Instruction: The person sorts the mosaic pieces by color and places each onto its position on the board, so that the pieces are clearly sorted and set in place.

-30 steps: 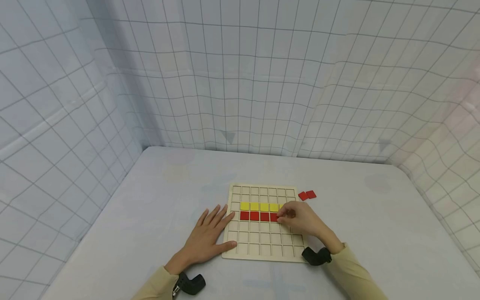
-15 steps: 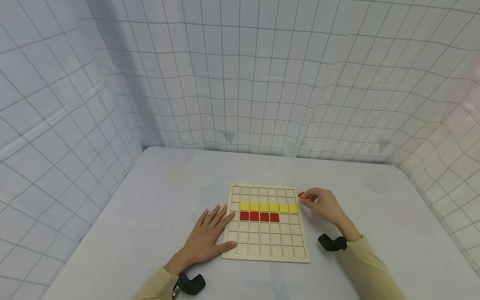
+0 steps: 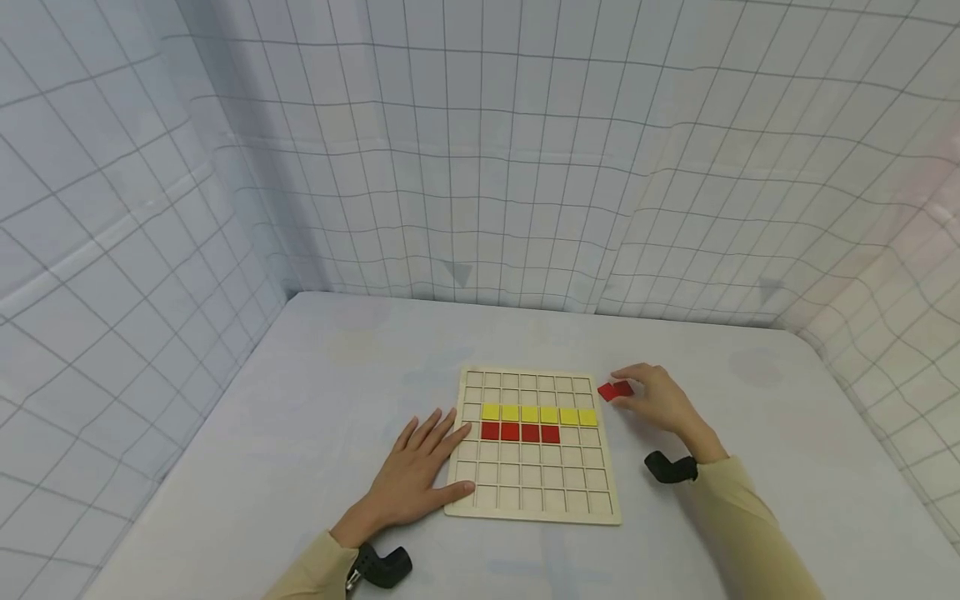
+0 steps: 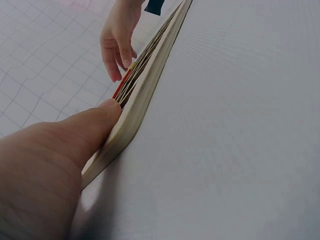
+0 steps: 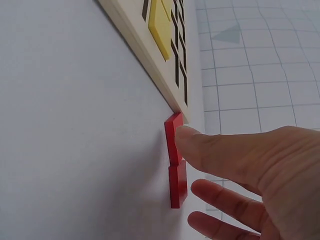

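A pale wooden grid board [image 3: 530, 476] lies on the table. It holds a row of yellow square tiles [image 3: 529, 414], with a shorter row of red square tiles [image 3: 510, 432] just below. My left hand [image 3: 408, 483] rests flat with fingers spread, its thumb and index tip over the board's left edge. Off the upper right corner lie two loose red tiles [image 3: 607, 392], corner to corner. My right hand [image 3: 660, 404] is right at them, thumb and fingers apart on either side. In the right wrist view the thumb [image 5: 192, 142] overlaps the tile nearer the board.
The table [image 3: 360, 367] has a plain pale cover. Grid-patterned cloth [image 3: 525, 167] hangs behind it and along both sides. A black wrist device [image 3: 384, 568] sits at the left cuff and another black device [image 3: 670, 467] at the right cuff.
My right hand has left the fourth red tile on the board and moved right and away from me to the two loose red tiles, its fingers spreading. My left hand has stayed put.
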Demonstrator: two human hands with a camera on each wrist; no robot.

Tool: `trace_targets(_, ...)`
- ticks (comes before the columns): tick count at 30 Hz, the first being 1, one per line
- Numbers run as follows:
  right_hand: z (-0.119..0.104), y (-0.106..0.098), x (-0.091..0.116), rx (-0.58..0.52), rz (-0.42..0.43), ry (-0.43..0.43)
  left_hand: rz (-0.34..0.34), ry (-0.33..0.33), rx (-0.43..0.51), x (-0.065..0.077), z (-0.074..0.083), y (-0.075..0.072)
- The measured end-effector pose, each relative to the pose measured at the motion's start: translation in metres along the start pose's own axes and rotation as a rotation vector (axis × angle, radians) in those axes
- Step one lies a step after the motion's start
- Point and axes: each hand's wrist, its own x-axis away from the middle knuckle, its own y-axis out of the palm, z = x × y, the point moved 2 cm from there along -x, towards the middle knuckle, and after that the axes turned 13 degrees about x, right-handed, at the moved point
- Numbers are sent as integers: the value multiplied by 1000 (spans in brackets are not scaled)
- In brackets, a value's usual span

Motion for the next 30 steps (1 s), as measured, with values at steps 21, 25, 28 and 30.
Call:
trace_targets(21,12,0,-2,15,-56,16,3,0,-11,0,-1,1)
trace_targets(25,14,0,-1,17,-54,33,3,1,-10,0,-1,1)
trace_targets(28,14,-1,0,7,-48,46,-6,-4,-8,0,-1,0)
trace_targets(30,14,-1,1,-1,-46,55,-9,-5,-8,0,0,0)
